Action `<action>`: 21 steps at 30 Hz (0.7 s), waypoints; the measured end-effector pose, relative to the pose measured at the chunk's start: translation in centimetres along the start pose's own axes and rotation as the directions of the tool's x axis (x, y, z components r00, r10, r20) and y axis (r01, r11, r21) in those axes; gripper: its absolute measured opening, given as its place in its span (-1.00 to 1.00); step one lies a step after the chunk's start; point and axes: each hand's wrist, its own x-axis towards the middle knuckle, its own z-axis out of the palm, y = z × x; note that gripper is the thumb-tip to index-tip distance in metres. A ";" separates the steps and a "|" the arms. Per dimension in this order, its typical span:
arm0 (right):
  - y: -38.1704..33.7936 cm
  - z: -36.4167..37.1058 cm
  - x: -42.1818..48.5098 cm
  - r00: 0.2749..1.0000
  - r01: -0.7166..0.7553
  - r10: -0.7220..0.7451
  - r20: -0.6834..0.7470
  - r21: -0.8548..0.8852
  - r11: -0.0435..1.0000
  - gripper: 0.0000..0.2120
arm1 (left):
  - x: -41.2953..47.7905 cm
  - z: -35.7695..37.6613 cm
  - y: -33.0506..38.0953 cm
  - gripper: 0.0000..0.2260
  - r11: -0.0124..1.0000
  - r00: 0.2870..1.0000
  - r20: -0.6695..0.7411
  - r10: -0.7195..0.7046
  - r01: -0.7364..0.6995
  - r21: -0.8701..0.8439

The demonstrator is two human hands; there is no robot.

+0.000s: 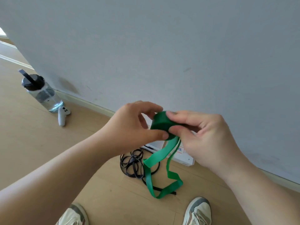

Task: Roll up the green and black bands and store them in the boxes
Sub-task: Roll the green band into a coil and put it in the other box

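Now: mid-roll on the green band (159,123), held up in front of me and off the floor (40,143), I judge so the slack feeds in without snagging.
Coil: tight, between both hands, above the box (186,158).
Tail (155,157): hangs from the coil's underside and loops on the floor near my shoes; its weight probably keeps it taut.
Left hand (129,125): thumb on the near edge, fingers curled over the far side, gripping the coil. It's the clamp, I think.
Right hand (203,137): thumb and forefinger pinch the coil's right side, other fingers curled loose behind, placed to turn it.
Arms: both forearms reach in from the lower corners, hands meeting at centre.
Black band (135,168): unrolled tangle on the floor, just left of the box, with the tail lying across it.
Box state: by the wall, partly hidden; can't tell if it's open.
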 end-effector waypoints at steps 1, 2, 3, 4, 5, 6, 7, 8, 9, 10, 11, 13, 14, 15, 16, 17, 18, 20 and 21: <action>0.1 0.3 -0.1 0.998 0.035 -0.030 0.059 -0.089 0.995 -0.63 | 0.0 0.1 0.0 -0.62 0.990 0.998 0.001 0.057 -0.057 0.131; 0.2 0.5 -0.2 0.993 0.069 -0.053 0.104 -0.156 0.985 -0.63 | -0.1 0.3 0.1 -0.65 0.976 0.995 0.021 0.099 -0.102 0.195; 0.2 0.7 -0.2 0.991 0.076 -0.052 0.124 -0.194 0.978 -0.64 | -0.3 0.4 0.2 -0.70 0.967 0.992 0.034 0.119 -0.123 0.221; 0.2 0.7 -0.2 0.994 0.044 -0.023 0.111 -0.189 0.981 -0.65 | -0.3 0.3 0.2 -0.73 0.969 0.993 0.034 0.112 -0.117 0.218; 0.1 0.4 0.0 0.996 -0.021 0.029 0.080 -0.111 0.994 -0.66 | -0.3 0.1 0.2 -0.75 0.982 0.996 0.030 0.083 -0.087 0.168; 0.2 0.1 0.2 0.995 -0.087 0.085 0.052 0.028 0.996 -0.67 | -0.3 -0.3 0.2 -0.75 0.995 0.999 0.031 0.044 -0.046 0.083; 0.2 -0.3 0.4 0.992 -0.124 0.118 0.045 0.171 0.977 -0.68 | -0.2 -0.6 0.2 -0.76 1.000 0.999 0.036 0.013 -0.012 -0.013; 0.2 -0.6 0.5 0.991 -0.133 0.126 0.044 0.276 0.952 -0.69 | -0.2 -0.9 0.2 -0.76 0.995 0.999 0.040 -0.006 0.010 -0.103; 0.2 -0.7 0.5 0.990 -0.139 0.132 0.045 0.349 0.927 -0.69 | -0.2 -1.0 0.3 -0.75 0.983 0.999 0.035 -0.019 0.025 -0.182; 0.4 -0.7 0.5 0.990 -0.140 0.134 0.044 0.405 0.903 -0.68 | -0.2 -1.1 0.3 -0.74 0.965 1.000 0.019 -0.025 0.029 -0.260; 0.5 -0.7 0.6 0.990 -0.138 0.135 0.039 0.445 0.885 -0.66 | -0.1 -1.0 0.2 -0.73 0.939 1.000 -0.003 -0.026 0.023 -0.343; 0.7 -0.6 0.7 0.991 -0.128 0.127 0.034 0.495 0.859 -0.62 | 0.1 -0.8 0.0 -0.69 0.860 0.999 -0.030 -0.016 -0.002 -0.510; 0.8 -0.6 0.7 0.992 -0.124 0.126 0.031 0.512 0.850 -0.61 | 0.1 -0.7 -0.1 -0.68 0.824 0.999 -0.037 -0.010 -0.013 -0.567; 0.7 -0.5 0.8 0.991 -0.124 0.130 0.025 0.528 0.840 -0.60 | 0.2 -0.5 -0.1 -0.67 0.801 0.999 -0.044 -0.003 -0.024 -0.599; 0.7 -0.5 0.8 0.990 -0.125 0.138 0.017 0.540 0.832 -0.60 | 0.2 -0.3 -0.2 -0.67 0.786 0.999 -0.051 -0.002 -0.030 -0.617; 0.7 -0.5 0.7 0.990 -0.125 0.143 0.010 0.546 0.828 -0.61 | 0.2 0.0 -0.2 -0.67 0.776 0.998 -0.061 -0.003 -0.036 -0.629; 0.6 -0.5 0.7 0.989 -0.126 0.145 0.008 0.550 0.825 -0.62 | 0.2 0.2 -0.3 -0.68 0.768 0.998 -0.070 -0.004 -0.042 -0.639; 0.3 -0.5 0.6 0.988 -0.135 0.157 0.010 0.567 0.812 -0.64 | 0.2 0.5 -0.2 -0.67 0.755 0.997 -0.080 -0.002 -0.051 -0.653; 0.1 -0.6 0.5 0.986 -0.141 0.163 0.014 0.578 0.804 -0.64 | 0.2 0.5 -0.2 -0.67 0.754 0.997 -0.081 -0.005 -0.049 -0.655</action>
